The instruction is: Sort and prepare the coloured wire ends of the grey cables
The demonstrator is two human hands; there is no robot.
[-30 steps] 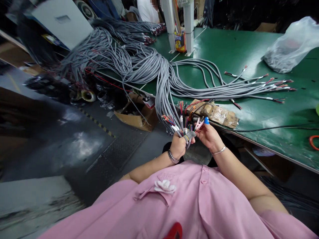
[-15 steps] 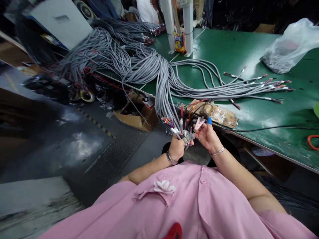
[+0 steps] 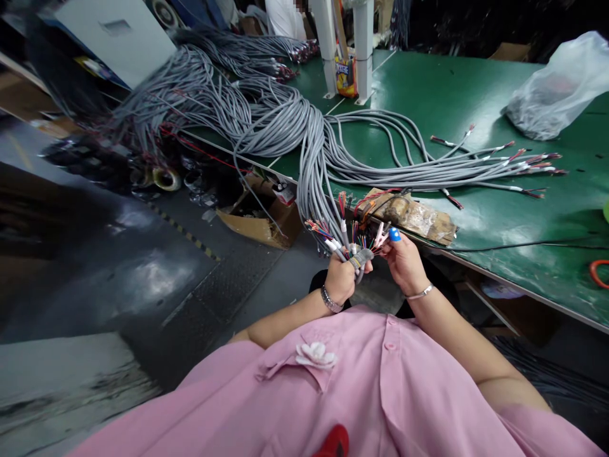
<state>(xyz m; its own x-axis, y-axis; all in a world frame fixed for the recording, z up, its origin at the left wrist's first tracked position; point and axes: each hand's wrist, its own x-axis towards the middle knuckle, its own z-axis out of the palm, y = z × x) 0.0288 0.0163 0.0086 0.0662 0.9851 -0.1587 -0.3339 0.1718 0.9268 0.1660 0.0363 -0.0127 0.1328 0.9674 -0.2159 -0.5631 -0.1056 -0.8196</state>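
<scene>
My left hand (image 3: 339,280) is wrapped around several grey cables (image 3: 314,190), just off the table's front edge. A grey cloth cover sits on its thumb. White sleeves and fanned, stripped coloured wires (image 3: 323,233) stick up from the cable ends. My right hand (image 3: 404,263) is beside it, its fingertips pinched at the thin coloured wires (image 3: 365,244) by the left thumb. A blue finger cot (image 3: 394,234) covers one right fingertip. Close to those fingers is a pale pink clip-like piece (image 3: 380,235); whether it is held I cannot tell.
A taped wooden block (image 3: 412,216) lies at the edge of the green table (image 3: 451,89). More grey cables (image 3: 428,178) stretch across it. A plastic bag (image 3: 547,95) stands at the right, a white post (image 3: 364,51) at the back. Below is an open cardboard box (image 3: 259,222).
My right hand has shifted slightly to the right, and its blue-tipped finger has moved towards the pink piece. My left hand still grips the cables.
</scene>
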